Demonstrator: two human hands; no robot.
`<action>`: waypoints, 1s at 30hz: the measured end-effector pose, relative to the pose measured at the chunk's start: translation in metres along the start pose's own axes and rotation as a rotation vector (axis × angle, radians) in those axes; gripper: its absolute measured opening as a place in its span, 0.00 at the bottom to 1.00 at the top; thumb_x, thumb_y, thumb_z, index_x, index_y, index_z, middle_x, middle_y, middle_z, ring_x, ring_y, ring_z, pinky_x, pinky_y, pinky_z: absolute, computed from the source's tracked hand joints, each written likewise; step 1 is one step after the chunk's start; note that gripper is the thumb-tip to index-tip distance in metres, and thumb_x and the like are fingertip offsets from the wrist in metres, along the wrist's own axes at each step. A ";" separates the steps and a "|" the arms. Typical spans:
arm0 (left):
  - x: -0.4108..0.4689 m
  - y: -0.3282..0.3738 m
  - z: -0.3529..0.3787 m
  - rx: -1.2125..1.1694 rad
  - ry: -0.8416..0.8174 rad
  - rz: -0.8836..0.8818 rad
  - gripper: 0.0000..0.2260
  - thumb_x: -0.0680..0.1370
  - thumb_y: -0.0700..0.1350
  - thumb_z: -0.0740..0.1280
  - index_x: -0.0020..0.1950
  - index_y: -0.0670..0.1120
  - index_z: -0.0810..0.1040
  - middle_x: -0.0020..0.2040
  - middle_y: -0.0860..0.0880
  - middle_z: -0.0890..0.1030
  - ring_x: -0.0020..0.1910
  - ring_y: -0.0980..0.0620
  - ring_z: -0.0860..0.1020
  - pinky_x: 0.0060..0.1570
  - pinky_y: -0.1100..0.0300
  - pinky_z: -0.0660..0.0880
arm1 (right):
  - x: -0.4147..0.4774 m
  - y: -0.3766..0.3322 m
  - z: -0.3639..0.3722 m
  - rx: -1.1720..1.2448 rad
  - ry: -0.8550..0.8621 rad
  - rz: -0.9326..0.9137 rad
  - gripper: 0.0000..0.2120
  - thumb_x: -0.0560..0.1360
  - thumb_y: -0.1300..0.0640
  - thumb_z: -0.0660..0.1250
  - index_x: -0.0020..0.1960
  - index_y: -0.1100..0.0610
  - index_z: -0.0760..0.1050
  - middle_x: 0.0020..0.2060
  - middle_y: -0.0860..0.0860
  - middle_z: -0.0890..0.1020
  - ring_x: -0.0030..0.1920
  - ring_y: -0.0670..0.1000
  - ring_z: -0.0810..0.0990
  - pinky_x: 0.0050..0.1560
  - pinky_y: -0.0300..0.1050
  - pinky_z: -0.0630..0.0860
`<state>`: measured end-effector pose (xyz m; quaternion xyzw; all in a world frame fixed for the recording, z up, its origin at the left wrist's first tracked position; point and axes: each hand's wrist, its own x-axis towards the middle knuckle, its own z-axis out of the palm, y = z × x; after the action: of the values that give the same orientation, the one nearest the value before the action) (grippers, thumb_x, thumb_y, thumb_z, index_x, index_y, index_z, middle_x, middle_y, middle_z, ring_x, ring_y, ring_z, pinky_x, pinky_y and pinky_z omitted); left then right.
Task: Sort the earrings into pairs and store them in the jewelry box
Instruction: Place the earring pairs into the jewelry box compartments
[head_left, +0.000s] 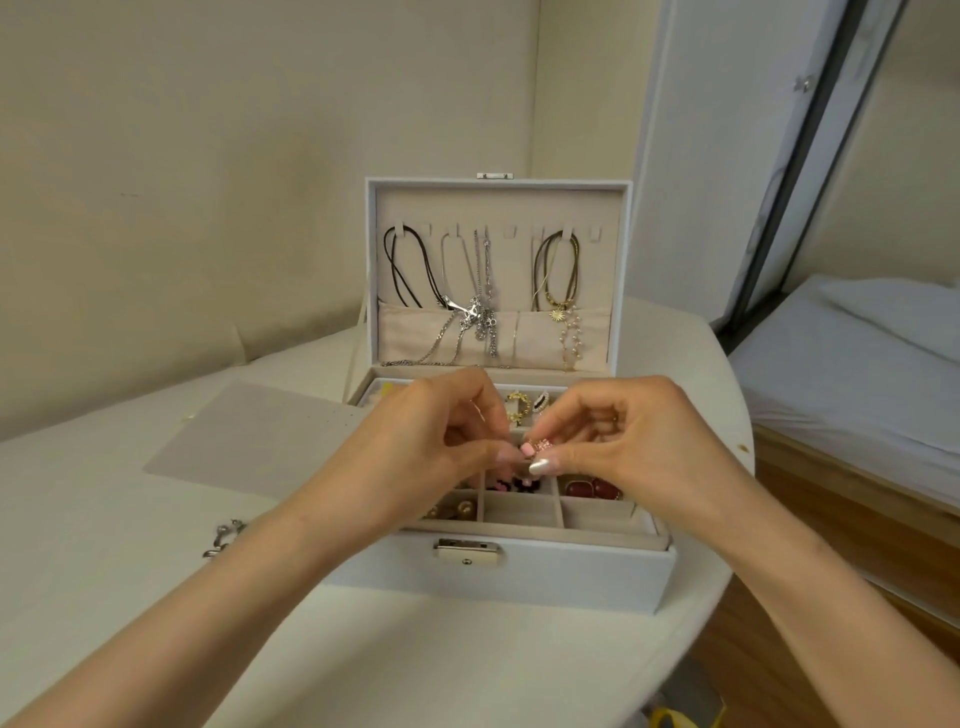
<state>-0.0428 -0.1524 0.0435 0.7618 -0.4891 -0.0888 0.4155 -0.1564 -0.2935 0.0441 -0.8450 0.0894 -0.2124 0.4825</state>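
A white jewelry box (530, 577) stands open on the table, lid upright with necklaces hanging inside it. Over the divided tray, my left hand (431, 447) and my right hand (634, 447) meet fingertip to fingertip, both pinching a small pink sparkly earring (543, 445). Below the hands, compartments hold dark red earrings (592, 488), black and pink earrings (519, 484) and gold earrings (457, 510). Gold and black-and-white ring-like pieces (527, 404) sit in the slots behind my fingers. Two front compartments look bare.
A grey cloth sheet (249, 441) lies left of the box. A silver metal piece (224, 538) rests on the white table near my left forearm. The table edge curves away on the right, with a bed (857, 374) beyond it.
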 end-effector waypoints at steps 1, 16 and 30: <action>0.000 -0.001 0.000 0.124 -0.005 0.027 0.07 0.70 0.46 0.73 0.38 0.50 0.75 0.33 0.55 0.80 0.33 0.59 0.76 0.35 0.64 0.71 | 0.000 0.000 -0.002 -0.010 -0.003 0.002 0.07 0.62 0.65 0.77 0.38 0.57 0.83 0.34 0.51 0.84 0.34 0.47 0.82 0.40 0.39 0.80; 0.022 0.001 0.009 0.475 -0.469 0.310 0.07 0.71 0.42 0.70 0.43 0.55 0.81 0.37 0.61 0.71 0.40 0.64 0.71 0.41 0.69 0.67 | -0.001 0.009 -0.011 0.043 0.070 -0.014 0.06 0.63 0.66 0.76 0.37 0.58 0.81 0.34 0.53 0.84 0.35 0.48 0.81 0.43 0.47 0.80; 0.013 -0.008 -0.018 0.180 -0.299 0.180 0.03 0.72 0.44 0.72 0.41 0.51 0.79 0.37 0.57 0.80 0.37 0.58 0.75 0.36 0.72 0.67 | -0.003 0.011 -0.005 0.037 0.044 -0.002 0.06 0.64 0.65 0.76 0.38 0.58 0.81 0.35 0.53 0.83 0.36 0.48 0.81 0.42 0.47 0.80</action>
<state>-0.0212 -0.1517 0.0528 0.7273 -0.6175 -0.1191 0.2748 -0.1603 -0.3021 0.0361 -0.8312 0.0955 -0.2328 0.4957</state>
